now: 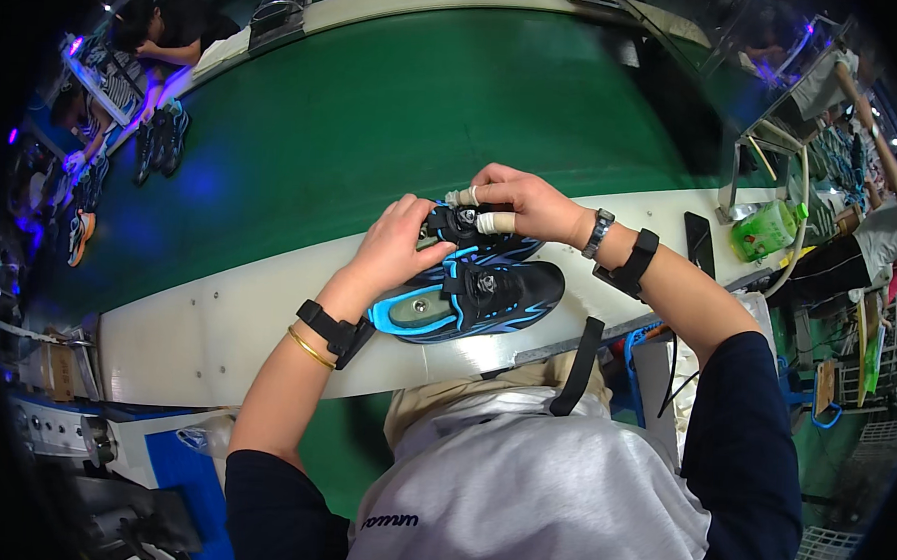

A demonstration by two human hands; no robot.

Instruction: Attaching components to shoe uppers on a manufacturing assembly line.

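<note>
Two black sneakers with blue trim lie side by side on the white ledge in front of me. The near sneaker [513, 295] points right, its blue-lined opening and grey insole showing. Behind it, the far sneaker [510, 249] is partly covered by my hands. My left hand [398, 240] is closed on the far sneaker at its opening, thumb toward me. My right hand [524, 205], with pale covers on some fingers, grips the same sneaker around the tongue and lacing. Exactly what the right fingertips pinch is hidden.
A green conveyor belt [376, 107] runs beyond the white ledge [166, 338]. On the ledge's right are a black phone [699, 244] and a green bottle [766, 232]. More shoes [162, 139] sit on the belt at far left. Other people work at both sides.
</note>
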